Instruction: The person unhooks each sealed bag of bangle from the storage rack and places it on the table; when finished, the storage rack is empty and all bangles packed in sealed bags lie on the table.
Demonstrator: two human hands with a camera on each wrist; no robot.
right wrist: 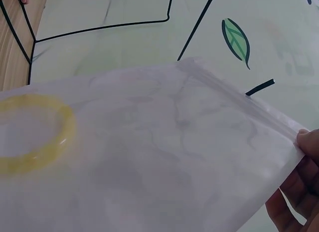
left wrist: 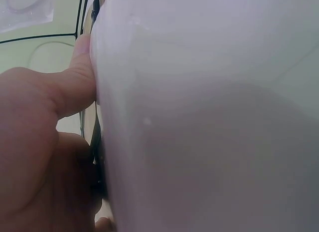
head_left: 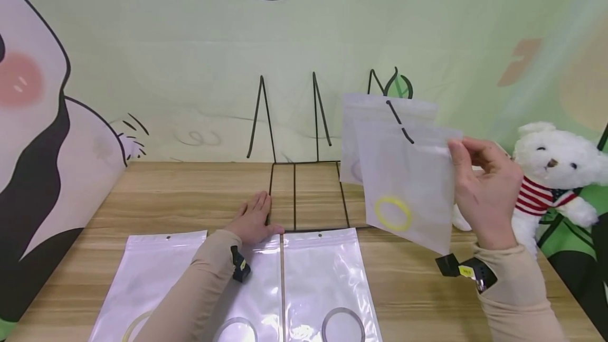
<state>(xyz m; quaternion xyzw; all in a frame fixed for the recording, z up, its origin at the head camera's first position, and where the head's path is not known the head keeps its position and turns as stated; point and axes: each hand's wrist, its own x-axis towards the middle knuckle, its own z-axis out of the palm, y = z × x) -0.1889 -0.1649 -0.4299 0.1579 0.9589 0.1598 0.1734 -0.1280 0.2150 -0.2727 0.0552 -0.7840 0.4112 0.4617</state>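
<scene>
My right hand (head_left: 489,189) pinches the upper right edge of a white zip bag (head_left: 408,168) with a yellow ring (head_left: 393,214) showing through it. The top of this bag is on the right hook (head_left: 395,112) of a black wire rack (head_left: 294,194), whose tip sticks out in front. Behind it, a second white bag (head_left: 350,131) hangs on the same hook, partly hidden. My left hand (head_left: 254,220) rests on the front left corner of the rack's base, fingers extended. In the left wrist view its thumb (left wrist: 75,87) lies beside a blurred, pale glossy surface.
Three glossy white bags lie at the table's front: a left one (head_left: 152,268), a middle one (head_left: 266,284) partly under my left arm, and a right one (head_left: 328,273); each shows a ring. A white teddy bear (head_left: 546,173) sits at right. A printed backdrop (head_left: 180,41) stands behind.
</scene>
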